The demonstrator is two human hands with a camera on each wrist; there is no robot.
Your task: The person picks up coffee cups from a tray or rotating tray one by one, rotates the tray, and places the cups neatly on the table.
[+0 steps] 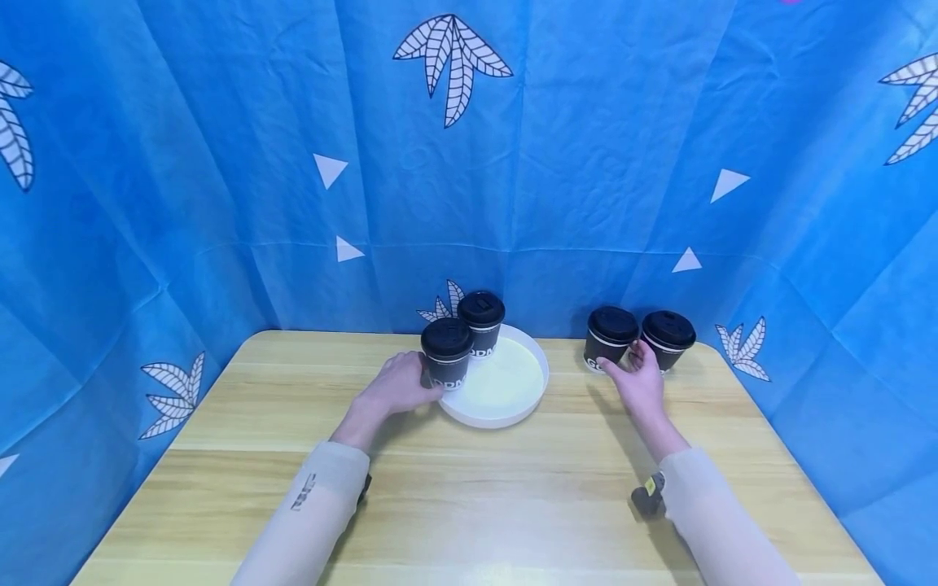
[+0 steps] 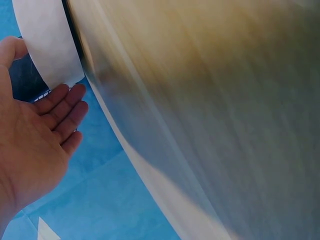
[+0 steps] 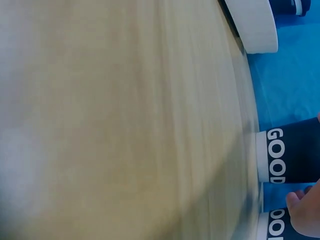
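Observation:
At the left rim of a round white tray, my left hand holds a black lidded coffee cup. The thumb lies across the cup's front low down. In the left wrist view the fingers extend beside it, and the tray's rim hides its base. A similar cup stands behind it on the tray. My right hand spans a third cup, marked "GOOD", with thumb in front and fingers at its right side. One more lidded cup stands just right of those fingers.
The pale wooden table has its far edge close behind the tray and cups. A blue patterned curtain hangs behind and along both sides. Wood surface lies between the tray and the right-hand cups.

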